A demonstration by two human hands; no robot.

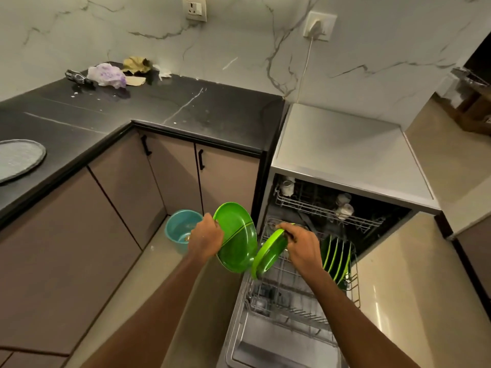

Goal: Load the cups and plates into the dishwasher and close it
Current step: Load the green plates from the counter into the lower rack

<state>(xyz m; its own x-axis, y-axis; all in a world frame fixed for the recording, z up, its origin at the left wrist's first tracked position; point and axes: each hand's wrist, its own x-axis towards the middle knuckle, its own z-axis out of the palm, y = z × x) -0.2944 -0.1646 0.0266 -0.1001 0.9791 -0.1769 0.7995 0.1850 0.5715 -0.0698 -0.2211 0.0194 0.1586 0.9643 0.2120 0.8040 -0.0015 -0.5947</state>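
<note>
Two bare arms, no sleeves in view

Both forearms are uncovered from the bottom edge of the view up to the wrists; the left hand [206, 241] and right hand [303, 247] wear no gloves, and no watch, bracelet or ring shows on either wrist or on the visible fingers

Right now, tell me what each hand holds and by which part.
The left hand grips a green plate by its left rim. The right hand grips a second green plate by its upper rim, over the lower rack.
</note>
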